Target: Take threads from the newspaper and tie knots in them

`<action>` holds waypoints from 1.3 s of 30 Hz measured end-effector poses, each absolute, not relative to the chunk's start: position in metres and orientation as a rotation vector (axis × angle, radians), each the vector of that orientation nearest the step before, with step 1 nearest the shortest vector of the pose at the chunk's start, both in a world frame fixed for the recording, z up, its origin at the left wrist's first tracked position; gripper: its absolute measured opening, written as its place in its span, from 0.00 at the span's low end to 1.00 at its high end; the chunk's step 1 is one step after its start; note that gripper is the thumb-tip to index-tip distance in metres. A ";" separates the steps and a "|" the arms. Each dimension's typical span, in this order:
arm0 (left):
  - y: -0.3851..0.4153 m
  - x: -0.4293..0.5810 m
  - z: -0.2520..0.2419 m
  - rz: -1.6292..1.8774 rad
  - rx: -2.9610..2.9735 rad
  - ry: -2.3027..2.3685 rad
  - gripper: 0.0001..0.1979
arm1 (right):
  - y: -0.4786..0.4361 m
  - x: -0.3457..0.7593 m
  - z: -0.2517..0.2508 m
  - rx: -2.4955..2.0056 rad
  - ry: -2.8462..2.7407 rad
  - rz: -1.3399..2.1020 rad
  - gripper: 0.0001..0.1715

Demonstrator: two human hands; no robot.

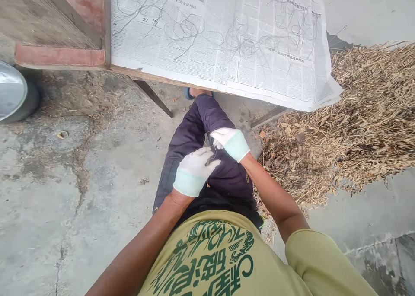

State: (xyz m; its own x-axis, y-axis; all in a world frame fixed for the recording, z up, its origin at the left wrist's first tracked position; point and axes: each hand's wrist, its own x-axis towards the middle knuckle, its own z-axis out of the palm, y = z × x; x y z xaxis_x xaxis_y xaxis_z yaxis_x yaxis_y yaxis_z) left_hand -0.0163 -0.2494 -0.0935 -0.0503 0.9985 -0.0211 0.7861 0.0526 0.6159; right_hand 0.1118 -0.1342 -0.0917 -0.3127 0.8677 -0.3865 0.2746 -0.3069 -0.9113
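Both my hands wear white gloves with pale green cuffs and are over my lap. My right hand point(227, 140) pinches a thin, wiry strand point(215, 151) that bends in a loop between the hands. Close beside it on the left, my left hand point(196, 164) has its fingers curled around the strand, the thumb standing a little apart. What lies under the left palm is hidden. Many similar thin, tangled strands point(188, 28) are spread over newspaper sheets point(214, 71) on the table in front of me.
The wooden table edge point(155, 76) runs beyond my knees, its legs slanting to the floor. A chair-like wooden piece point(61, 56) adjoins it at left, near a metal bucket point(13, 93). Dry stalks and leaves point(366, 123) lie heaped on the concrete floor point(106, 157) at right.
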 end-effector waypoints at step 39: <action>-0.237 -0.049 -0.074 0.243 1.665 1.899 0.19 | -0.110 0.103 -0.059 -1.027 -2.412 1.472 0.20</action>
State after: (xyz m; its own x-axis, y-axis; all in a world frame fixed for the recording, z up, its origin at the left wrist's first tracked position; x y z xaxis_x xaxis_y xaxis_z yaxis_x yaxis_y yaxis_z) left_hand -0.0492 -0.2370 -0.0741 -0.0380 0.9498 -0.3106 0.8408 0.1984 0.5037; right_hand 0.1034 -0.1105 -0.0586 -0.7588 0.6112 -0.2251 0.4797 0.2905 -0.8280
